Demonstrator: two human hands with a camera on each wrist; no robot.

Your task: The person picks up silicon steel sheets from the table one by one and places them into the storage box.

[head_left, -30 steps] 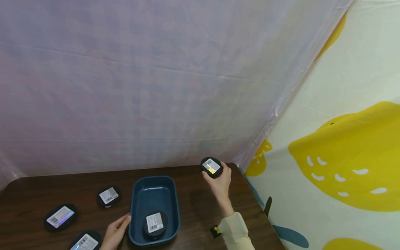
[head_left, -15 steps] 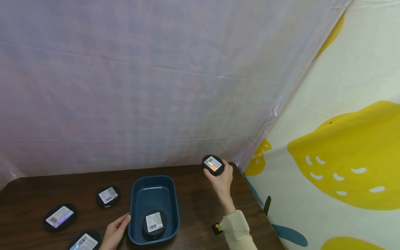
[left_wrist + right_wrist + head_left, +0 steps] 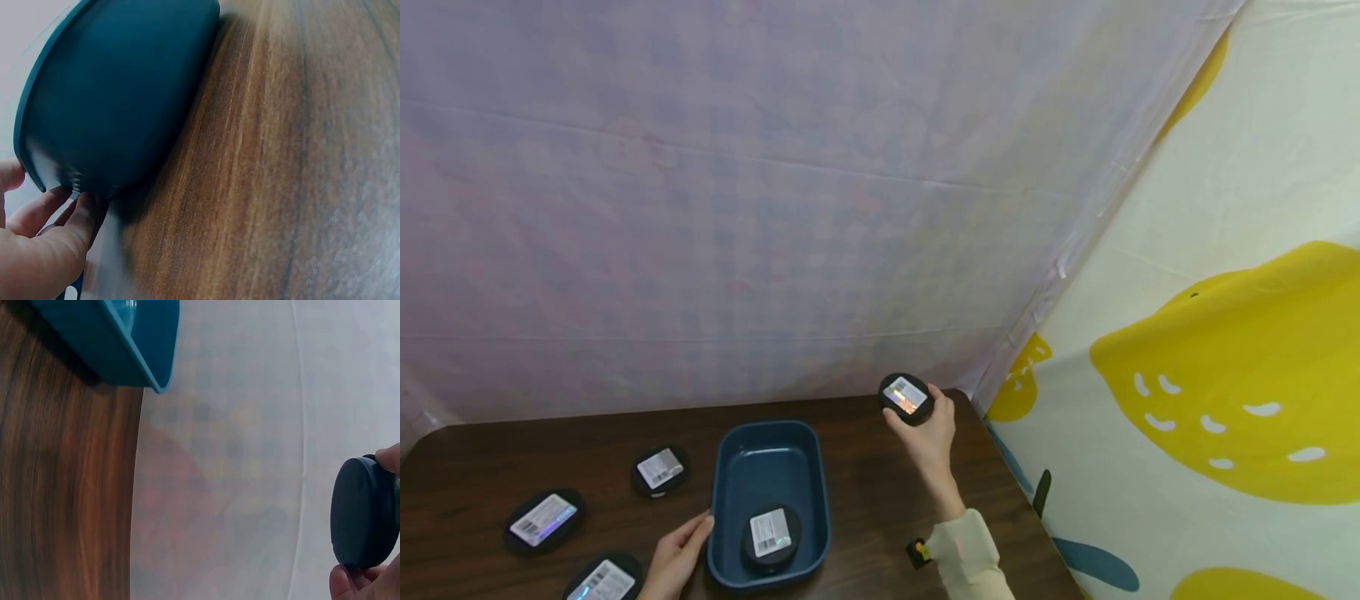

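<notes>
My right hand [image 3: 934,433] grips a round black flat tin [image 3: 906,397] by its edges, above the table's far right part. A white barcode label faces up on it; its plain dark underside shows in the right wrist view. At the near left side of a blue rectangular tray [image 3: 767,435], my left hand [image 3: 676,557] pinches the rim. In the left wrist view, the fingers [image 3: 78,215] lie against the tray's outer wall, with the thumb at the rim. Another labelled black tin [image 3: 771,537] lies inside the tray's near end.
Left of the tray, several similar labelled tins lie on the dark wooden table [image 3: 880,517], one black tin [image 3: 658,471] nearest the tray. A pale cloth [image 3: 737,250] hangs behind the table; a lemon-patterned cloth [image 3: 1225,400] hangs at the right.
My right hand, holding the tin, has shifted slightly up and right, then back left, and the glare on the label has changed. The left hand and tray stay put.
</notes>
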